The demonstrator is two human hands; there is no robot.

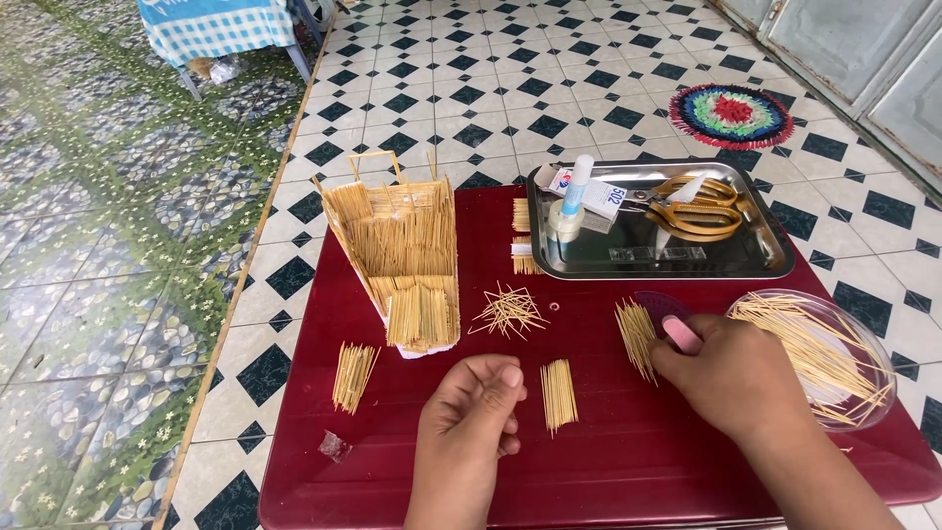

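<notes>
- My right hand [731,378] has its grip pressed together on a small pink piece [680,334], maybe an eraser or pusher, whose tip pokes out past my fingers.
- That pink tip sits just beside a glued row of toothpicks [638,337] lying slanted on the dark red desk [599,461], so I judge I am nudging or trimming that panel's edge.
- My left hand [471,417] is curled loosely with fingers folded toward the palm; I cannot tell whether anything is pinched inside it.
- Just right of my left hand lies a second short toothpick panel [558,393], upright as I look down and apart from both hands.
- Further out, a loose scatter of toothpicks [508,311] lies mid-desk, and a third panel [352,375] lies near the left edge.
- The half-built toothpick house [400,257] stands at the back left, its walls already planked.
- A clear bowl of spare toothpicks [819,353] sits just beyond my right wrist.
- The steel tray [770,257] behind holds a glue bottle [571,201] and gold scissors [692,206].
- I judge the step in hand to be preparing wall panels; the next move calls for a steady hold, keeping the sticks aligned so the row does not fan apart.
</notes>
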